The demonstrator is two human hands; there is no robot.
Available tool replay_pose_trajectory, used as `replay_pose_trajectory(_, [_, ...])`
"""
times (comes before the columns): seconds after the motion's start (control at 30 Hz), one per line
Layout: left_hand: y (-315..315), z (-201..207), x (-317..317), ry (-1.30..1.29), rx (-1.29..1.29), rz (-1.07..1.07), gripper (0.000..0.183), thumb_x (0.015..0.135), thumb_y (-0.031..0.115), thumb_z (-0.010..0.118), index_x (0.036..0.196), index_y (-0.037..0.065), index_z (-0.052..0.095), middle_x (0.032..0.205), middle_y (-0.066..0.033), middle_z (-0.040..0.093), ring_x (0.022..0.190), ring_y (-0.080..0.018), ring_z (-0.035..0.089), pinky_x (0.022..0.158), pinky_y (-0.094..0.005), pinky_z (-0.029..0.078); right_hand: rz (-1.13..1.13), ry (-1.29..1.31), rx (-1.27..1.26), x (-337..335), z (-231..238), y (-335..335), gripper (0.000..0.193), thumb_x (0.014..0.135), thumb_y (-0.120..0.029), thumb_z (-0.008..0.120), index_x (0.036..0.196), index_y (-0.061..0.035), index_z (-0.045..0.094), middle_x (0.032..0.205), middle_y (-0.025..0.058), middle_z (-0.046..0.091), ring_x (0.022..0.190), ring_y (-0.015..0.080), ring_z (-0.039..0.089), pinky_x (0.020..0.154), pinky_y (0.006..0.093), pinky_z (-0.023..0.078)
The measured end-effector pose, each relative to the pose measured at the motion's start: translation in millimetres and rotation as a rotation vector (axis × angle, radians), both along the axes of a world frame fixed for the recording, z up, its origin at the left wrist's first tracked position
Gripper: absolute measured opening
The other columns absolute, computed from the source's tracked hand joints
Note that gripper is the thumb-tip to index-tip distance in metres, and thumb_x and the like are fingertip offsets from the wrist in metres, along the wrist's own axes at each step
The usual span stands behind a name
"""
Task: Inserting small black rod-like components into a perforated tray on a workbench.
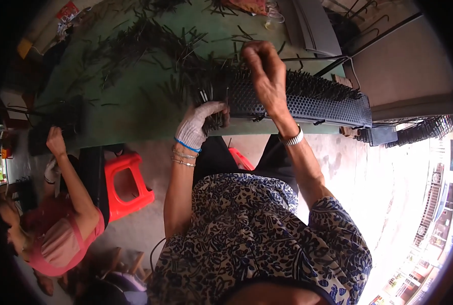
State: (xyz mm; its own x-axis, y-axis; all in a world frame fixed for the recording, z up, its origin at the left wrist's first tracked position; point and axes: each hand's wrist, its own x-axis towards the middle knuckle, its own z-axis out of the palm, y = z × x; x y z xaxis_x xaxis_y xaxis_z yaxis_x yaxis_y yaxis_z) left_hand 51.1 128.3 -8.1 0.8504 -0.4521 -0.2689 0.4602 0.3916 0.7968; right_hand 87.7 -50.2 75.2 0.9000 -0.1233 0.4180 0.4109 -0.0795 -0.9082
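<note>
My left hand [195, 126], in a white knitted glove with a blue cuff edge, is closed round a bunch of thin dark strips [213, 122] at the table's near edge. Just to its right lies a long black rack [318, 108] with a perforated side and many short dark pieces [307, 85] standing in rows along its top. Over the rack's left part hovers my bare right hand [268, 76], its fingers pinched together. Whatever they grip, if anything, is too small and blurred to make out.
Loose dark strips [150, 38] are strewn over the green table [130, 112]. A person in pink [58, 239] works at the left, near a red stool [146, 195]. A grey panel [315, 28] stands beyond the rack, and more black racks [424, 129] lie at the far right.
</note>
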Motion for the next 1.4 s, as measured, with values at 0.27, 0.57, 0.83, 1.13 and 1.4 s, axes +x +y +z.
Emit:
replay_pose_trajectory(0.27, [1.0, -8.0, -35.6, 0.276, -0.178, 0.227, 0.018, 0.091, 0.014, 0.058, 0.091, -0.003, 0.063, 0.084, -0.0100, 0.064, 0.082, -0.0257, 0.066, 0.074, -0.0436, 0.056, -0.153, -0.036, -0.098, 6.9, -23.5, -18.1, 0.011, 0.095, -0.011, 0.059, 0.096, -0.0003, 0.057, 0.078, 0.0029, 0.063, 0.069, 0.0085, 0.059, 0.065, 0.0230, 0.047])
replay_pose_trajectory(0.57, [-18.5, -22.0, -54.2, 0.364, -0.326, 0.224, 0.015, 0.091, 0.013, 0.059, 0.098, -0.001, 0.061, 0.082, -0.0081, 0.063, 0.080, -0.0227, 0.064, 0.072, -0.0417, 0.056, -0.285, -0.094, -0.529, 9.4, -45.8, -18.3, 0.008, 0.090, -0.005, 0.062, 0.093, -0.0024, 0.055, 0.076, 0.0096, 0.065, 0.064, 0.0181, 0.061, 0.061, 0.0304, 0.049])
replay_pose_trajectory(0.83, [-27.1, -22.9, -56.0, 0.339, -0.363, 0.180, 0.014, 0.091, 0.012, 0.059, 0.097, -0.001, 0.060, 0.080, -0.0077, 0.062, 0.078, -0.0217, 0.062, 0.070, -0.0384, 0.055, -0.199, -0.095, -0.759, 13.1, -60.9, -11.4, 0.007, 0.085, -0.009, 0.064, 0.090, -0.0066, 0.059, 0.085, 0.0143, 0.059, 0.072, 0.0323, 0.061, 0.061, 0.0385, 0.049])
replay_pose_trajectory(1.13, [-36.0, -9.7, -51.0, 0.309, -0.312, 0.210, 0.023, 0.091, 0.011, 0.059, 0.109, -0.003, 0.057, 0.083, -0.0085, 0.062, 0.077, -0.0215, 0.062, 0.072, -0.0354, 0.053, -0.061, 0.086, -0.755, -8.0, -38.5, -21.4, 0.026, 0.085, -0.028, 0.070, 0.097, -0.0044, 0.065, 0.082, 0.0130, 0.061, 0.079, 0.0233, 0.063, 0.068, 0.0342, 0.052])
replay_pose_trajectory(1.4, [-45.1, 8.1, -52.4, 0.301, -0.041, 0.137, 0.019, 0.089, 0.017, 0.062, 0.094, 0.000, 0.066, 0.084, -0.0086, 0.066, 0.074, -0.0192, 0.065, 0.070, -0.0332, 0.056, 0.432, 0.598, -0.295, -41.6, -13.8, -37.8, 0.023, 0.088, -0.023, 0.069, 0.092, -0.0007, 0.063, 0.078, 0.0004, 0.060, 0.073, 0.0074, 0.054, 0.063, 0.0249, 0.044])
